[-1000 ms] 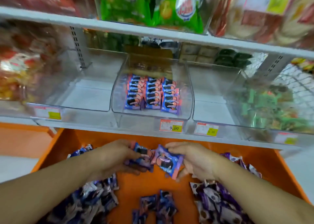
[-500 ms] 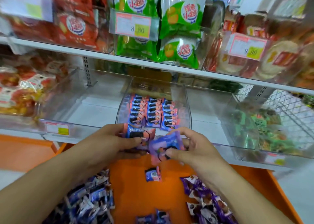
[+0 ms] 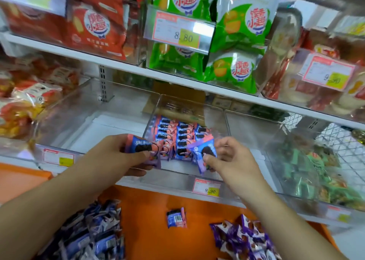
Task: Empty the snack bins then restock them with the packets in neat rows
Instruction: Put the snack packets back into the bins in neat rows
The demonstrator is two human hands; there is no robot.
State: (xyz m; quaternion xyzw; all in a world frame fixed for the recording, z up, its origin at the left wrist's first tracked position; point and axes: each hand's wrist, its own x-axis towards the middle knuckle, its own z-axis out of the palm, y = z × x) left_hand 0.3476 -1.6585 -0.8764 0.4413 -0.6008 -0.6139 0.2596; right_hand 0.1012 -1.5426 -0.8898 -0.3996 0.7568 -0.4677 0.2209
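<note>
While the left hand (image 3: 116, 157) grips a small stack of pink-and-blue cookie packets (image 3: 143, 148) and the right hand (image 3: 227, 161) pinches a single packet (image 3: 203, 153) between thumb and fingers, both hover at the near lip of the middle clear bin (image 3: 187, 172) on the shelf. The likeliest slip is the single packet, held only by a corner and tilted; it could twist free and fall onto the orange tray (image 3: 150, 230) below, where one stray packet (image 3: 176, 217) already lies. Setting the stack down carelessly could also knock the standing rows (image 3: 177, 139) askew, since they sit close together and lean on each other.

The middle bin holds three rows of the same packets, filling its far part, with the near part bare. The bins to its left (image 3: 94, 125) and right (image 3: 254, 141) show no packets. On the tray, a heap of blue packets (image 3: 87, 238) lies at the left and purple packets (image 3: 245, 240) at the right.
</note>
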